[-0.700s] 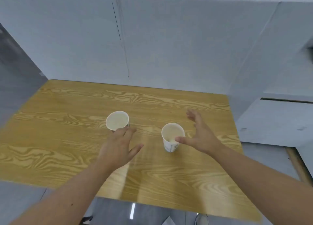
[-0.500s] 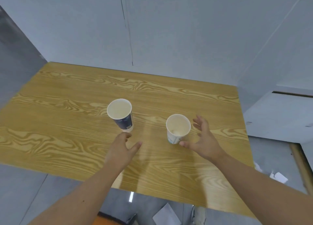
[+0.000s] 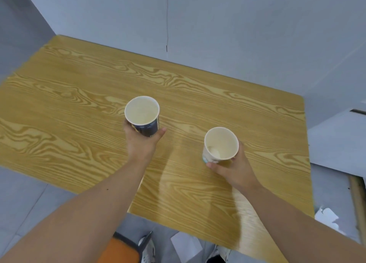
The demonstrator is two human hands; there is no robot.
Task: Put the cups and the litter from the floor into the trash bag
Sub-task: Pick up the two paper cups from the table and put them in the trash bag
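Left hand (image 3: 141, 142): centre of the frame, wrapped around the lower part of the dark cup; thumb out to the right, fingertips showing at the cup's left side.
Right hand (image 3: 234, 170): right of centre, closed around the white cup; thumb lies under the cup's near side, fingers curl behind its right side.
Dark cup (image 3: 143, 116): paper cup with a dark blue printed wall and a pale inside, mouth up and tipped slightly toward the camera. Whether its base touches the table cannot be told; the hand hides it.
White cup (image 3: 220, 145): paper cup with a white wall and some blue print low on its left side, mouth up, tipped toward the camera. Something pale lies in its bottom, too blurred to tell what. Its base is hidden as well.
Cups to each other: well apart, the dark one up and to the left of the white one.
Table (image 3: 79, 104): wood-grain top filling the middle of the frame, with both hands over it.
Litter on the floor: a crumpled white scrap (image 3: 326, 219) at the lower right, beside the table's right edge; a flat white sheet (image 3: 186, 247) at the bottom centre, under the table's near edge.
Bottom edge: shoes (image 3: 148, 251) and an orange object (image 3: 118, 251), only partly in view.
Trash bag: not in the frame.
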